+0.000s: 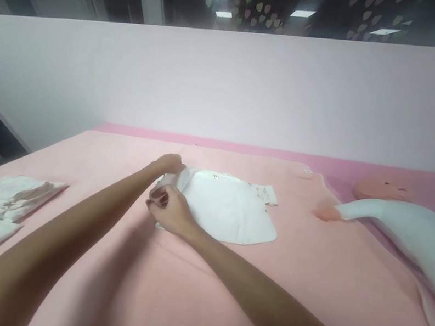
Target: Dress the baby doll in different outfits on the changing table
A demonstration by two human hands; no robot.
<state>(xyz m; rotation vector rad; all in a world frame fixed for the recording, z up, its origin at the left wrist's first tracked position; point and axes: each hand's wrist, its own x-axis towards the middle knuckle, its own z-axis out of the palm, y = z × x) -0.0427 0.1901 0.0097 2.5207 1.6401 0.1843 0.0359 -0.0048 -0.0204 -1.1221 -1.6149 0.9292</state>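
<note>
A small white baby shirt [226, 209] lies spread on the pink cloth, its plain side up. One short sleeve [267, 195] with a small print sticks out at its right. The shirt's left side is lifted and partly turned over between my hands. My left hand [171, 163] is closed at the far left corner of the shirt, its fingertips mostly hidden. Nearer to me, my right hand [170, 209] pinches the shirt's left edge, thumb and fingers curled together.
Folded printed baby clothes [7, 197] lie at the left on the pink cloth [195, 293]. On the right rests a white plush toy [407, 228] with an orange beak and foot. A white wall panel [254, 91] rises behind, below dark glass.
</note>
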